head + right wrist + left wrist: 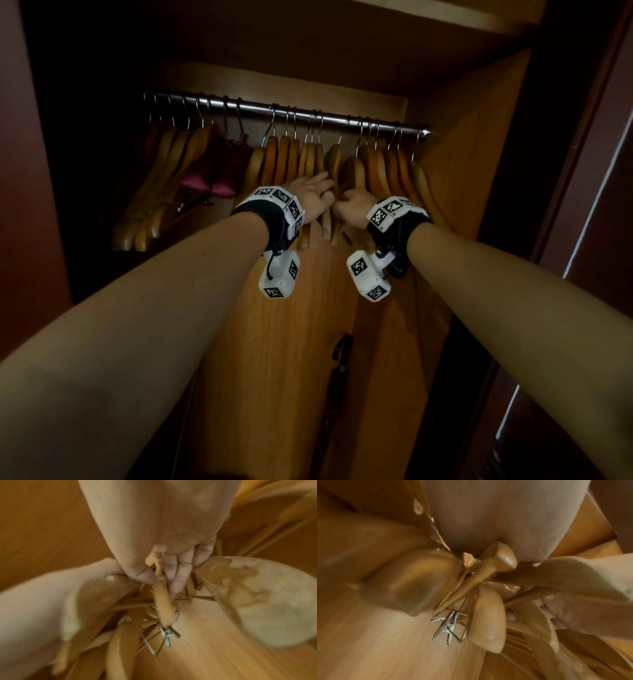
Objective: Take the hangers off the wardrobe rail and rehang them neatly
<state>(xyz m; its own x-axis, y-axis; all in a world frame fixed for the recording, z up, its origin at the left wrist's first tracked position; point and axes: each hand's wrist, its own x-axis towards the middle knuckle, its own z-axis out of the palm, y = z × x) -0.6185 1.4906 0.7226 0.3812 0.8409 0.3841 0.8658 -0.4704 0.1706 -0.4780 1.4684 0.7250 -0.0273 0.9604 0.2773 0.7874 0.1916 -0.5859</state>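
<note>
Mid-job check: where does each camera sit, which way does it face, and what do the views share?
Head: on the head, looking up at the rail; both forearms, left hand and right hand show.
Left wrist: looks along the palm into hangers.
Right wrist: looks along the fingers gripping a hanger.
Shared: wooden hangers, metal clips.

a dark umbrella [337,373] hangs low against the wardrobe's wooden back panel [291,342], below a shelf [445,13].

Left hand [313,195] fingertips hidden among wooden hangers [310,161]. Right hand [354,202] fingers concealed likewise. Both wrist views blurred; far-left hangers lost in shadow.
</note>
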